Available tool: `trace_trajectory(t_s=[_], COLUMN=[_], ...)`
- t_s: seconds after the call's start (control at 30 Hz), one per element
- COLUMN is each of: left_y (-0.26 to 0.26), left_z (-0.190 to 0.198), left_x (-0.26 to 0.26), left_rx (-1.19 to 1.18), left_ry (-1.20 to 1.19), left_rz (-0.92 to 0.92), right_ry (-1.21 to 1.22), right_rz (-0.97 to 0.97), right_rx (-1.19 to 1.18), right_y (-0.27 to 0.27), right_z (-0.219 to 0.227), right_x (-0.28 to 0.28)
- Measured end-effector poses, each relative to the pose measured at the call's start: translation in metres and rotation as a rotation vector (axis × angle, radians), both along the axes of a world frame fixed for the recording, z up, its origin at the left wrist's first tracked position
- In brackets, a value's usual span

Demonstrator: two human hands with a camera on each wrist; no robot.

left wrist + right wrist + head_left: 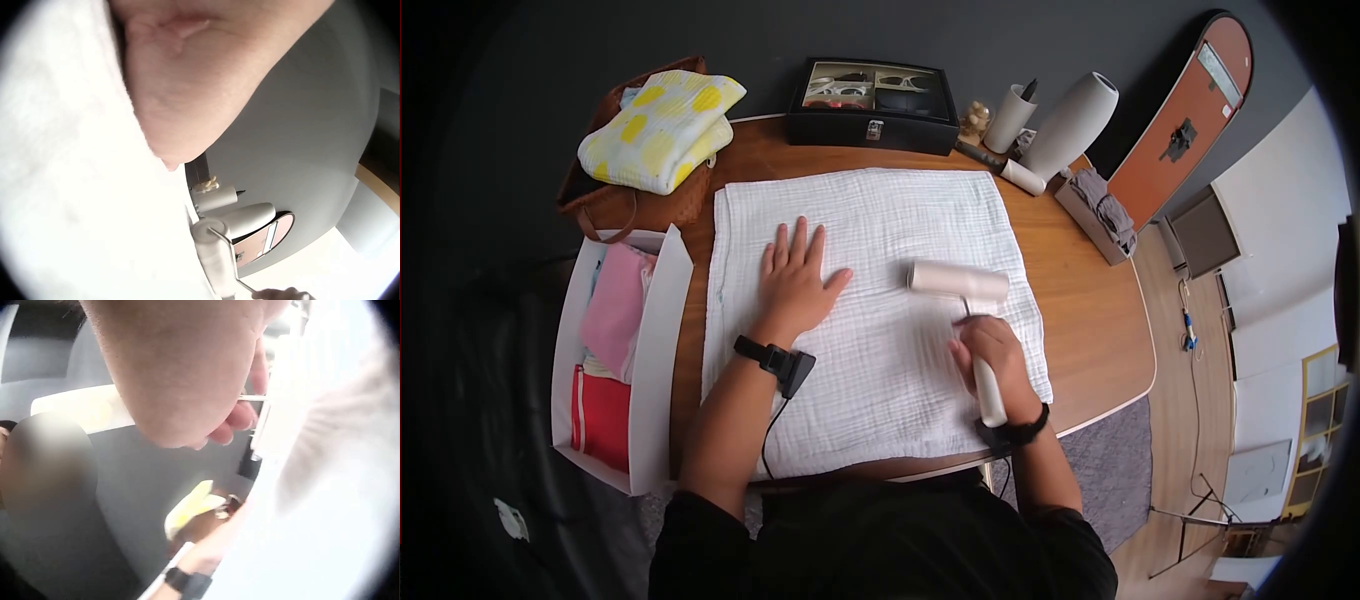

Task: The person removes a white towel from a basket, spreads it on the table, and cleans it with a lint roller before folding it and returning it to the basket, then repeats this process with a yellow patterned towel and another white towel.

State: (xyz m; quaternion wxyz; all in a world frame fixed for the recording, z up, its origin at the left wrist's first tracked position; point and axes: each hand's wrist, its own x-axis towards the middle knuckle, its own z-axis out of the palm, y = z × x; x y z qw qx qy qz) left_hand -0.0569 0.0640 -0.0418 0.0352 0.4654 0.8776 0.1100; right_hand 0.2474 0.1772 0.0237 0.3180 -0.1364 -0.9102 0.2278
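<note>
Over the right half of the wide, white, crinkled-cotton cloth point(870, 410), gripping with the right hand point(997, 350), fingers curled closed around the pale, smooth, slim handle point(990, 395) of a white, cylindrical lint roller point(958, 282). Blurred at the roller's drum, so impossible to tell whether touching the cloth or just above. Probably light and rigid, a little heavier toward the drum and likely to spin there; best taken by the middle of the handle, clear of the thin metal rod point(966, 306) and any sticky surface.

On the cloth's left half, resting the left hand point(795, 285) palm down, fingers straight and spread, grasping nothing. Expect softness and limpness from the cloth: hardly fragile, but apt to ruck or drag under a tacky drum. Best steadied with a flat palm, or lifted by two corners.

Beneath the cloth, see a brown wooden table point(1090, 325); left of the cloth, a long, white, open box point(657, 370) of pink and red fabrics; beyond the far edge, a black, glass-topped eyewear case point(840, 132).
</note>
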Motion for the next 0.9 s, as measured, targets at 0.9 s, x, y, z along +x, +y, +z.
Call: trace_trajectory(t_s=[0.9], left_y=[0.001], left_z=[0.002], left_x=[0.000], left_rx=[-0.013], left_ry=[-0.001], left_rz=[0.000], right_ry=[-0.157], right_rz=[0.253], right_rx=[-0.047], right_y=[0.030], right_z=[0.068], right_x=[0.032])
